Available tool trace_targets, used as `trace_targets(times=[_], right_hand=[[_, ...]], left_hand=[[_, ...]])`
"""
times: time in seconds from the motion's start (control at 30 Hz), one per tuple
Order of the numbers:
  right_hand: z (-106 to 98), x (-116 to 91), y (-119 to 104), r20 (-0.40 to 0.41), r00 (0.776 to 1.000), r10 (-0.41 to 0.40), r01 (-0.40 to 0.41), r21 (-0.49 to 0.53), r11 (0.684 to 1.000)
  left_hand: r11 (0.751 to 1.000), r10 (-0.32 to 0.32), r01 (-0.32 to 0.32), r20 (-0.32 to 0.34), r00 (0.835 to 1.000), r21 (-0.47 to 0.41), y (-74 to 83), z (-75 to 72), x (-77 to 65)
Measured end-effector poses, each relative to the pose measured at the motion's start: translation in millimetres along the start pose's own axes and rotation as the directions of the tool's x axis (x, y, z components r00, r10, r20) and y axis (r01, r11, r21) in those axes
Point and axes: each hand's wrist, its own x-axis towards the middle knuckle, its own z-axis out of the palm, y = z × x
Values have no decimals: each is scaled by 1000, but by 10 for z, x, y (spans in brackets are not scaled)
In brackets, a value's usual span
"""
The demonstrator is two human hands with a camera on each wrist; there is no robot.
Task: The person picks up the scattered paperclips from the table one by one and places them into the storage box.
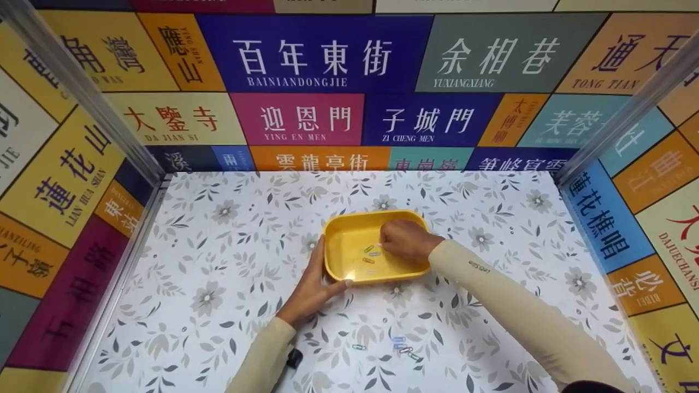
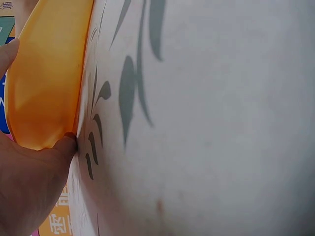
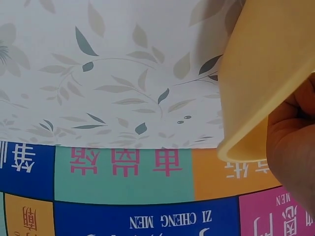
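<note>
A yellow plastic tray (image 1: 349, 218) with rounded corners sits on the patterned tabletop. My left hand (image 1: 312, 289) holds its left end, the thumb on the near side and the fingers along the left wall; the left wrist view shows this hand (image 2: 34, 182) spanning the tray's end (image 2: 47, 88). Inside the tray's right half is my right hand (image 1: 407, 238), fingers curled and pointing down toward the bottom. Its fingertips are hidden, so I cannot tell whether they pinch anything. Several small paper clips (image 1: 369, 260) lie on the tray bottom, left of that hand.
In front of the tray, several paper clips (image 1: 399, 346) lie in a loose group, with a green paper clip (image 1: 359, 347) to their left. Panels with Chinese lettering (image 1: 314, 54) wall in the table at the back and both sides. A black band (image 1: 294, 358) shows at my left wrist.
</note>
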Motion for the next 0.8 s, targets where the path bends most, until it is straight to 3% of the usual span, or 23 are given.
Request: trace_targets(times=[0.13, 0.37, 0.63, 0.8], right_hand=[[-20, -28, 24, -44, 999, -28, 28, -2, 1000], [-32, -141, 54, -88, 995, -55, 58, 28, 998], [-70, -294, 39, -142, 990, -17, 29, 82, 996], [-74, -390, 31, -179, 982, -52, 66, 71, 995]], left_hand=[[1000, 3, -3, 3, 1000, -2, 1, 3, 9], [997, 68, -68, 7, 998, -40, -28, 3, 10], [1000, -7, 7, -6, 1000, -27, -4, 8, 3], [1000, -1, 1, -10, 1000, -19, 3, 6, -2]])
